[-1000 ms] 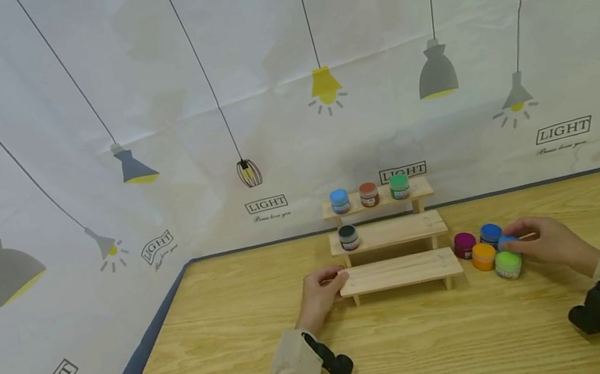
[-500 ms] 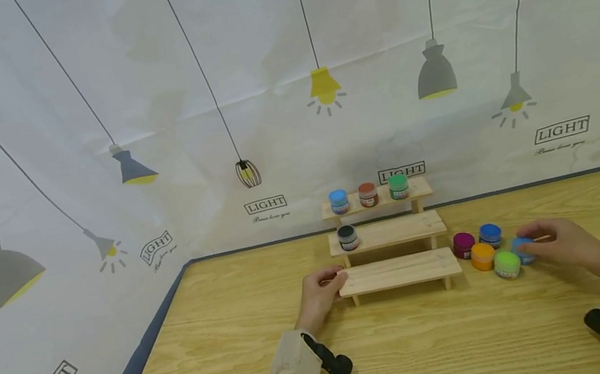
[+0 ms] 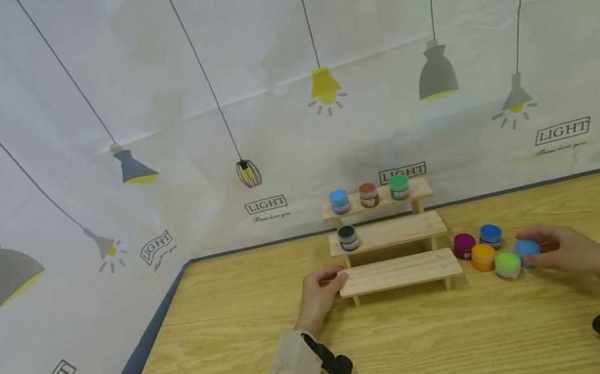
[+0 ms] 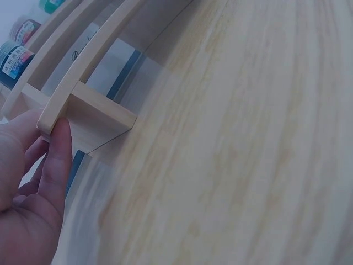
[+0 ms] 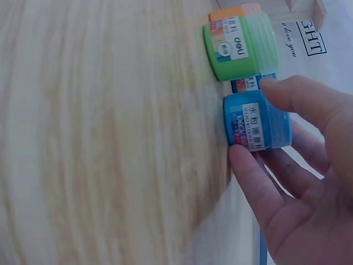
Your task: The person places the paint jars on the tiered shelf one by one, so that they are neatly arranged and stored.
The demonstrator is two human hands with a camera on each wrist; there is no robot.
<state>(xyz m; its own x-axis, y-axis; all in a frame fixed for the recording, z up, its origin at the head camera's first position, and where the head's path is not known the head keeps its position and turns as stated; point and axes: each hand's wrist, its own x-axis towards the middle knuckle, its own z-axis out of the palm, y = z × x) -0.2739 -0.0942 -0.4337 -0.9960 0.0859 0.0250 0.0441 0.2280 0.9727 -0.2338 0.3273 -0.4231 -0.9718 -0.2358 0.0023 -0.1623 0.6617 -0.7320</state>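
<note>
My left hand [image 3: 319, 293] pinches the left end of the lowest step of a three-step wooden display rack [image 3: 397, 272]. In the left wrist view, the thumb and fingers [image 4: 57, 165] clasp that board's end. At the right, my right hand [image 3: 569, 251] holds a light blue paint jar [image 3: 527, 251] between thumb and fingers. The right wrist view shows this blue jar [image 5: 256, 122] close beside a light green paint jar [image 5: 237, 47]. Orange [image 3: 483, 257], purple [image 3: 465, 245] and dark blue [image 3: 490, 235] jars cluster to its left.
On the rack's top step stand a light blue jar [image 3: 339, 201], a red-brown jar [image 3: 369, 194] and a green jar [image 3: 399, 187]. A black jar [image 3: 348, 238] occupies the middle step's left end. Behind the wooden table [image 3: 422, 345] hangs a lamp-patterned cloth [image 3: 271, 86].
My right hand has moved right with the light blue jar, from behind the light green jar to its right side. The left hand keeps its place on the rack.
</note>
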